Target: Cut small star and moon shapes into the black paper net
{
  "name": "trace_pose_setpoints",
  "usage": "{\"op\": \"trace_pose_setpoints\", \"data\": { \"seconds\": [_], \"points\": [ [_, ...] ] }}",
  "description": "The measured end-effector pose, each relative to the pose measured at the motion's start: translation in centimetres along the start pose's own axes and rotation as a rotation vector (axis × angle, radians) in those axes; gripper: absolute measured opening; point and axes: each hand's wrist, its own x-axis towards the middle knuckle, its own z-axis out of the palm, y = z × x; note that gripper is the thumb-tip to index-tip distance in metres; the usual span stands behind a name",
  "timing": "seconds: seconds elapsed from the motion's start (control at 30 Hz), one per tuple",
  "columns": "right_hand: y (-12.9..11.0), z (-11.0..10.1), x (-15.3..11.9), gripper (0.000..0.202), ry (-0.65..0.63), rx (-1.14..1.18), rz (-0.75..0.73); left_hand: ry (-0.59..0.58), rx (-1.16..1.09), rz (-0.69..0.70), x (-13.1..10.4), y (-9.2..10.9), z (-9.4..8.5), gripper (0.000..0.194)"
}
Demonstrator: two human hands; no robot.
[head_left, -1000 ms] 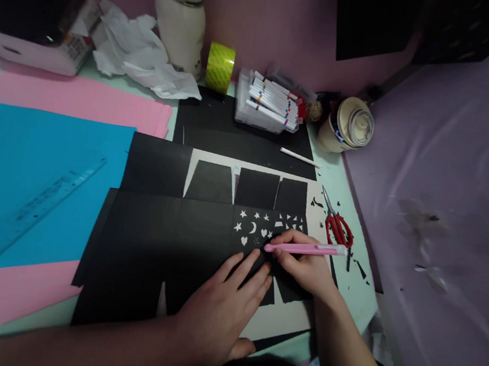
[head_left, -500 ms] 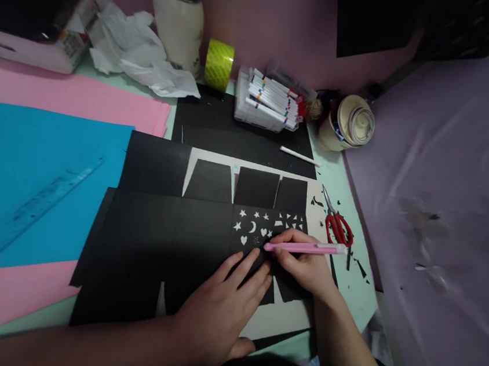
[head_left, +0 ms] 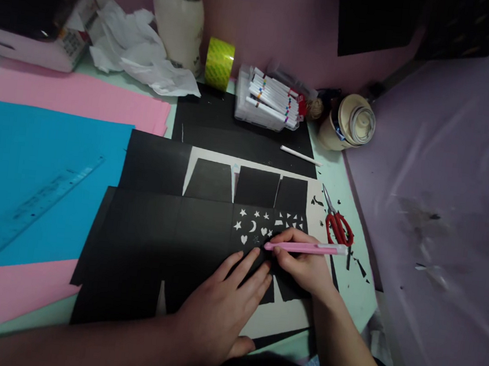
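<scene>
A large black paper point(head_left: 143, 230) with flaps lies over a pale board, with small star, heart, moon and triangle cut-outs at its right part. My left hand point(head_left: 222, 309) lies on the paper with its fingers spread, just below the cut-outs. My right hand point(head_left: 301, 262) grips a pink pen-like tool point(head_left: 307, 248), whose rounded end shows beside the fingertips. The working tip is hidden near the paper, right of a faintly outlined star.
Red-handled scissors point(head_left: 339, 228) and black scraps lie at the right. Behind are a marker box point(head_left: 273, 101), yellow tape point(head_left: 219, 64) and a cream pot point(head_left: 334, 135). A clear ruler point(head_left: 45, 206) rests on blue paper point(head_left: 11, 153) at the left.
</scene>
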Motion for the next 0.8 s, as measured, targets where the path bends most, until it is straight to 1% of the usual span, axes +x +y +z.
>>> {"op": "trace_pose_setpoints", "data": {
  "seconds": [0.33,0.57,0.8],
  "points": [
    [0.12,0.02,-0.01,0.005,0.060,-0.009,0.021,0.000,-0.008,0.005,0.02,-0.08,-0.13,0.080],
    [0.07,-0.06,-0.07,0.004,0.046,0.010,0.017,0.016,-0.008,0.003,-0.09,-0.04,-0.14,0.081],
    [0.01,-0.01,-0.14,0.004,0.021,-0.027,0.007,0.011,-0.005,-0.001,-0.01,-0.04,0.01,0.083]
  ]
}}
